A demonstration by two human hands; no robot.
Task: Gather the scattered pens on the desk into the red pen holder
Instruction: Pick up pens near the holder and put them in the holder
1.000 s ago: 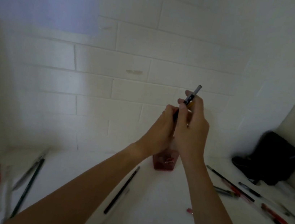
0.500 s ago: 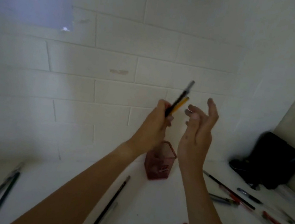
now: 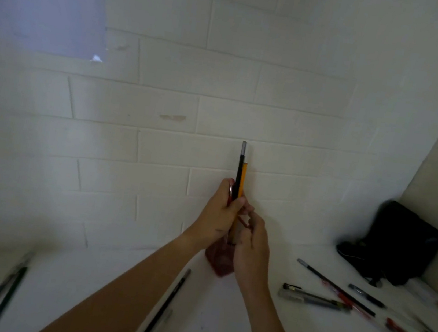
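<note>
A black pen [image 3: 161, 309] lies between the forearms, more pens [image 3: 336, 287] scatter right (some blurred), and beyond, the left hand [image 3: 219, 216] grips upright pens [image 3: 240, 174] over the half-hidden red pen holder [image 3: 217, 261], the right hand [image 3: 252, 248] curled beside, its grasp unclear.

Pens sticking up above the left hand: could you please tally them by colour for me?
Black pen: 1
Orange-yellow pen: 1
Total: 2, both upright in the left hand. A red sliver beside them is too unclear to count.
</note>
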